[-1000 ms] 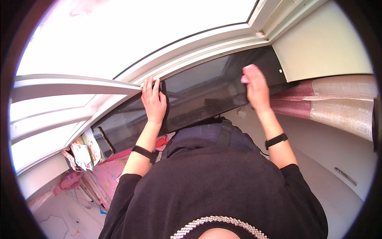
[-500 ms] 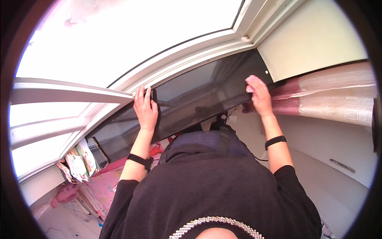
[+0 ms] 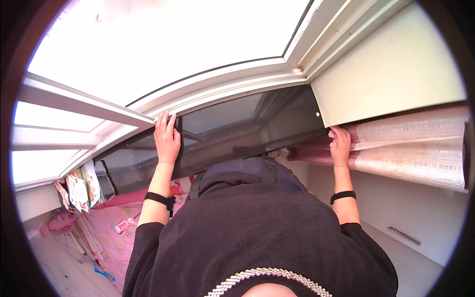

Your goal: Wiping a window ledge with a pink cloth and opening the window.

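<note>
My left hand (image 3: 167, 139) lies flat on the dark glossy windowsill (image 3: 225, 126), fingers pointing at the white window frame (image 3: 217, 85). Its fingers are stretched out and a little apart, with nothing held. Far to the right, my right hand (image 3: 340, 148) is closed around a crumpled pink cloth (image 3: 331, 134). Only a small part of the cloth shows past the fingers. This hand is by the lower corner of the cream side wall (image 3: 386, 74), in front of the curtain (image 3: 396, 141), which is dark pink and pale. Whether the cloth touches the wall or sill I cannot tell.
An opened white window sash (image 3: 84, 101) slants in from the left. Books (image 3: 81, 190) and a dark flat object (image 3: 106, 179) stand at the sill's left end. A pink patterned bedspread (image 3: 143, 210) lies below. A white cabinet with a metal handle (image 3: 404, 235) is at lower right.
My right hand has moved right and down with the pink cloth, from over the sill's right end to the wall corner and curtain. The view has shifted; my left hand stays on the sill.
</note>
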A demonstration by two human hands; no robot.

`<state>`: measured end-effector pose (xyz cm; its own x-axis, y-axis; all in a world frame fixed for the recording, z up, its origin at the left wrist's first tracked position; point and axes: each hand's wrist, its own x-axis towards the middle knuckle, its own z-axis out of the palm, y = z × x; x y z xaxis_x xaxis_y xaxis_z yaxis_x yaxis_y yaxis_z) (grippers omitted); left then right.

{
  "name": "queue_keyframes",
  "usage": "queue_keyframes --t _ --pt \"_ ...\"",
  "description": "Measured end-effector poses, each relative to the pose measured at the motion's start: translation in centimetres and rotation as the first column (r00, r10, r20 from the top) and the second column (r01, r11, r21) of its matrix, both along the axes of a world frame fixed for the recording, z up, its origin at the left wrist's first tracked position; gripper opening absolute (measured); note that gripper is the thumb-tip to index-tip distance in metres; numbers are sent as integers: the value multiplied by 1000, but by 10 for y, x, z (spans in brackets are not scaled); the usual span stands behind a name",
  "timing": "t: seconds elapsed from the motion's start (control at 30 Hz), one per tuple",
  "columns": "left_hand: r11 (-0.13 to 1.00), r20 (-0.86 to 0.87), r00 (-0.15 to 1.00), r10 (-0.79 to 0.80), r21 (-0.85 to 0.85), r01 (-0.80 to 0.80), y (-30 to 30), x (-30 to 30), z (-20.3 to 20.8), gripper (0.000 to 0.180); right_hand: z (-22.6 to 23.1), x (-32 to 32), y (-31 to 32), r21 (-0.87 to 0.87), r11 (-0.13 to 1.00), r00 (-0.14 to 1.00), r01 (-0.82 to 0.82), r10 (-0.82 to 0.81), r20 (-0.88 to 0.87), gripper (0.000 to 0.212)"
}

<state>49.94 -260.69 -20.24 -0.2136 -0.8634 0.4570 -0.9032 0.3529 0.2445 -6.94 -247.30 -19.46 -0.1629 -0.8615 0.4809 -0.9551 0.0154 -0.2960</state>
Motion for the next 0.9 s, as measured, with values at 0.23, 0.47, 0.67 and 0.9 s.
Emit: queue_keyframes --t 0.23,0.47,0.67,0.9 --pt "1000 12 1000 25 -18 -25 0 -3 -2 52 -25 20 -7 13 969 942 245 -241 233 33" --pt "999 -2 999 43 -23 -43 2 -2 2 49 15 83 -8 124 990 978 -70 43 206 40" --pt "998 -26 999 23 -51 -24 0 -1 1 46 11 147 -72 32 847 839 -530 519 163 42" --pt "998 -28 999 36 -48 -37 1 -5 2 46 0 154 -130 -8 905 900 -425 424 100 39"
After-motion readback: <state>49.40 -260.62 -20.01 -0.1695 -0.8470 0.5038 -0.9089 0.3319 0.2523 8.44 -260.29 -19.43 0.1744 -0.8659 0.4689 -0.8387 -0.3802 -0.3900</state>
